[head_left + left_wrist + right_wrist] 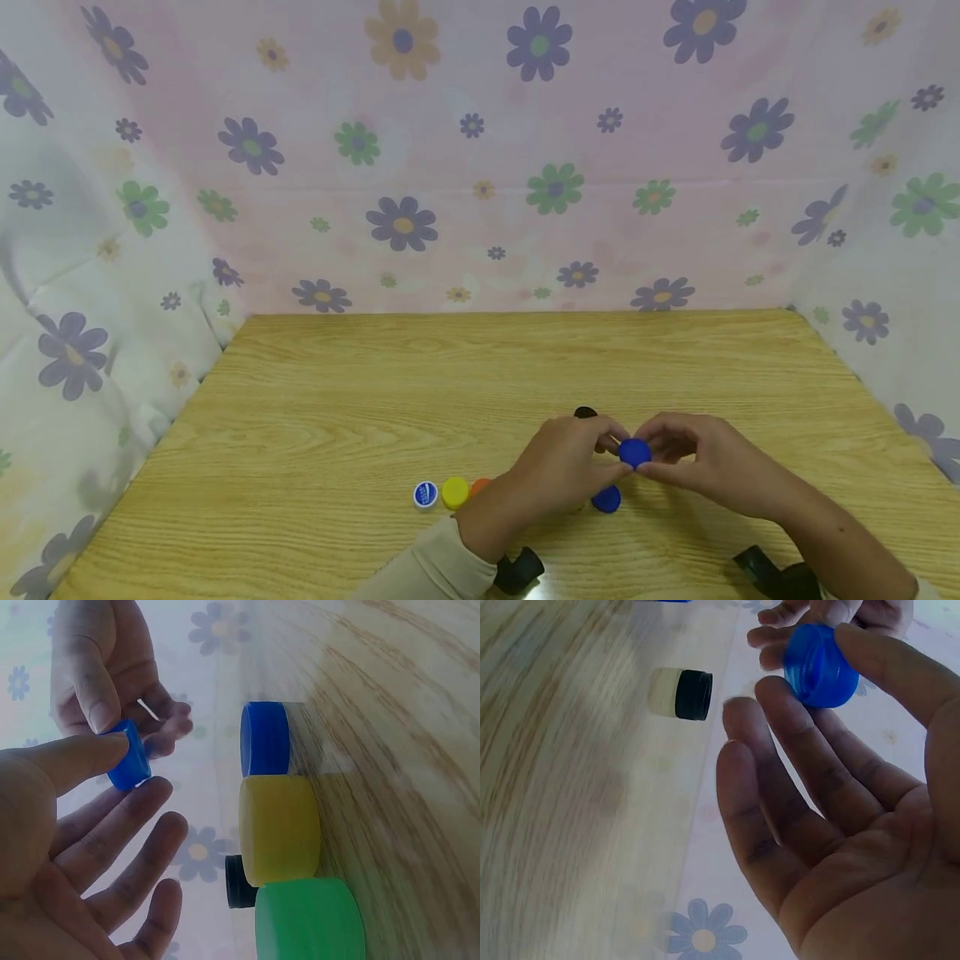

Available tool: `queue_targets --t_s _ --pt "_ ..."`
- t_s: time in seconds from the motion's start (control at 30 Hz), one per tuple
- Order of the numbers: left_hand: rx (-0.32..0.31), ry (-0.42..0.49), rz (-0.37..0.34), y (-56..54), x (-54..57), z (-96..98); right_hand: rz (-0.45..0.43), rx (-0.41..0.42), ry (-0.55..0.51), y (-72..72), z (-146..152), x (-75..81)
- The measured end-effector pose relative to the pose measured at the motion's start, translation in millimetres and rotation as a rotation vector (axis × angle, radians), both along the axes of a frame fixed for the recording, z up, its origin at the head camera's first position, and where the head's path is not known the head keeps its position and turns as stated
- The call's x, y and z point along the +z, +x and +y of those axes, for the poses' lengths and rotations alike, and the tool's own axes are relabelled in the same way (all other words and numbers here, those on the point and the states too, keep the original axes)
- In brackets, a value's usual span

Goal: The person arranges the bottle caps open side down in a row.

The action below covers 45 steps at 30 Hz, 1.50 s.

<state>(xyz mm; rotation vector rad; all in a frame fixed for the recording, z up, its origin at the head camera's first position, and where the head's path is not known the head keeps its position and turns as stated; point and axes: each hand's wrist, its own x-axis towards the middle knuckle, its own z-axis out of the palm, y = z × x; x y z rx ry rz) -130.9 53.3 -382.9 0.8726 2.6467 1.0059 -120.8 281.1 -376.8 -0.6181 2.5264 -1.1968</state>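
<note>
Above the table, a blue bottle cap (pixel 635 453) is held between both hands. My left hand (pixel 558 471) pinches one side of it with thumb and fingertips, and my right hand (pixel 716 462) pinches the opposite side. Its hollow, ridged inside shows in the right wrist view, where the blue cap (pixel 821 667) is tilted. Below the hands, a second blue cap (pixel 607 498) rests on the table. Beside it in the left wrist view stand a yellow cap (pixel 279 831) and a green cap (pixel 310 921), mostly hidden by my left hand in the head view.
The row continues leftward with an orange cap (pixel 480 486), another yellow cap (pixel 454 493) and a white cap with a blue print (pixel 425 495). A black cap (pixel 694 695) lies behind the row. Flowered cloth (pixel 480 167) surrounds the wooden table (pixel 337 392) at the back and sides.
</note>
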Motion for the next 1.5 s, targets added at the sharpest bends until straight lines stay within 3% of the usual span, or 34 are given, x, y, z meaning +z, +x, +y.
queue_targets --t_s 0.27,0.53,0.8,0.97,1.5 --pt "-0.007 -0.122 0.066 2.0 -4.7 3.4 -0.011 0.093 0.016 -1.5 5 -3.7" --pt "-0.062 -0.247 0.262 5.1 -12.3 6.9 -0.057 0.163 0.034 -3.0 5 -8.7" --pt "-0.036 -0.343 0.225 11.0 -15.7 16.5 -0.060 0.211 0.011 -4.9 4 -15.7" --pt "-0.049 -0.395 0.221 14.2 -15.6 20.0 -0.063 0.227 0.014 -4.4 5 -19.5" --pt "-0.066 -0.483 0.243 18.0 -19.0 21.6 -0.015 0.189 0.131 -6.1 1 -24.2"
